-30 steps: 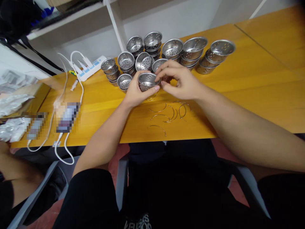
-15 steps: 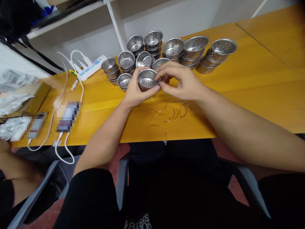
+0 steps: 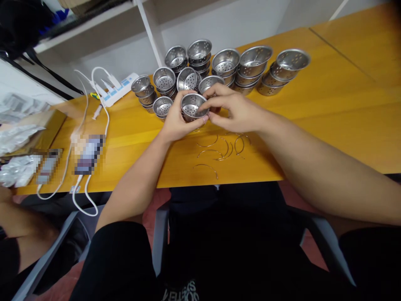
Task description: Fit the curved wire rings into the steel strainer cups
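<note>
Yellow wooden table stretches before you. Your left hand cups a perforated steel strainer cup just above it, fingers curled around its side. Your right hand reaches in, fingertips pinching the cup's rim. Curved wire handles lie nearby.

1 head-worn camera looks forward and down at the table

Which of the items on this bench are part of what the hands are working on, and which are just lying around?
In hand: left hand holding a perforated steel cup; right hand at its rim; curved wire pieces; stacked steel cups.

Lying about: power strip, white cables, foil packets, syringe.
</note>
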`<action>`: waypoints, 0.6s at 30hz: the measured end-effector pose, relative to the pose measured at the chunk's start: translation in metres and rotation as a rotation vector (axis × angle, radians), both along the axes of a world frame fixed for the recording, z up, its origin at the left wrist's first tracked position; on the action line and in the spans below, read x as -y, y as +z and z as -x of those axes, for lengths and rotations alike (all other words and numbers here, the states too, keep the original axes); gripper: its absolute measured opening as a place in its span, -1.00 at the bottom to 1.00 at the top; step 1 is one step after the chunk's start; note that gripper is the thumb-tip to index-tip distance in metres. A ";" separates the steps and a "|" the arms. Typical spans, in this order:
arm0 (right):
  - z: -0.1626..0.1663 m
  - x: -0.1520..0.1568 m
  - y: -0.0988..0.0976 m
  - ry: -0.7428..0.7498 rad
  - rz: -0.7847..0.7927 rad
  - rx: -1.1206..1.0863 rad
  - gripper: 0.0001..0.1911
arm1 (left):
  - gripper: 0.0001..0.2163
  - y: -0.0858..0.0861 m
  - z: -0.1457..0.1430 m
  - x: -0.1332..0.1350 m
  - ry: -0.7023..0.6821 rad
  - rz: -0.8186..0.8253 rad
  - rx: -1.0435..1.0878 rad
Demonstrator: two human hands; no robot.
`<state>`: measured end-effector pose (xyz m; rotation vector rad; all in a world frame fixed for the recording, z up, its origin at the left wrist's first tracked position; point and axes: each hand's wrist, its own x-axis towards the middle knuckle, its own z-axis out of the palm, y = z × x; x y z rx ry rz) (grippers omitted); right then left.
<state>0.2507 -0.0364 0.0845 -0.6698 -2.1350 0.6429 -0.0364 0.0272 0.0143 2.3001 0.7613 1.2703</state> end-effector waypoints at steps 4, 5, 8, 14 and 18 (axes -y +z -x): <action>0.001 0.001 0.001 0.033 -0.006 0.030 -0.71 | -0.04 -0.001 0.001 0.000 -0.024 -0.022 -0.010; 0.001 0.001 0.001 0.037 -0.007 0.030 -0.70 | -0.03 -0.002 0.002 0.000 -0.026 -0.027 -0.018; 0.001 0.001 0.000 0.026 -0.012 0.024 -0.68 | 0.01 -0.004 0.004 -0.001 -0.021 -0.015 -0.050; 0.001 -0.003 -0.009 -0.011 0.027 -0.057 -0.56 | -0.04 0.006 0.007 0.000 -0.001 -0.018 -0.072; -0.004 -0.010 -0.011 -0.080 -0.076 -0.110 -0.50 | -0.01 0.030 0.020 0.001 0.108 -0.083 -0.090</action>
